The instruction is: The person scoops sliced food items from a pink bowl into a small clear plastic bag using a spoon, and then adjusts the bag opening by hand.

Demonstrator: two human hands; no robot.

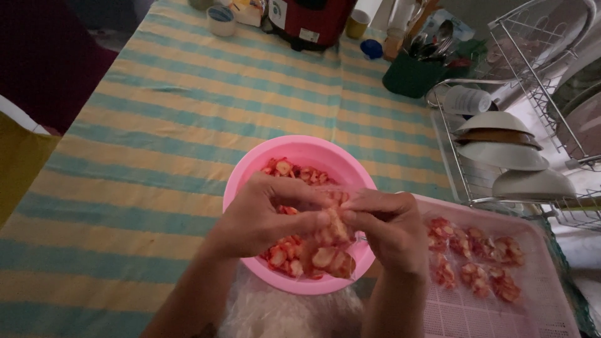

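Note:
A pink plastic bowl (313,150) sits on the striped tablecloth and holds several red and pale food slices (285,168). Over it, my left hand (266,216) and my right hand (391,228) meet and pinch the top of a small clear plastic bag of the same slices (328,253). The bag hangs between my fingertips above the bowl's near side. To the right lies a pink perforated tray (476,307) with several filled packets (476,256) laid flat on it.
A wire dish rack (463,172) with stacked white bowls (504,153) stands at the right. At the table's far end are a red cooker (310,22), cups (221,19) and a green utensil holder (410,75). A heap of clear plastic bags (282,310) lies near me.

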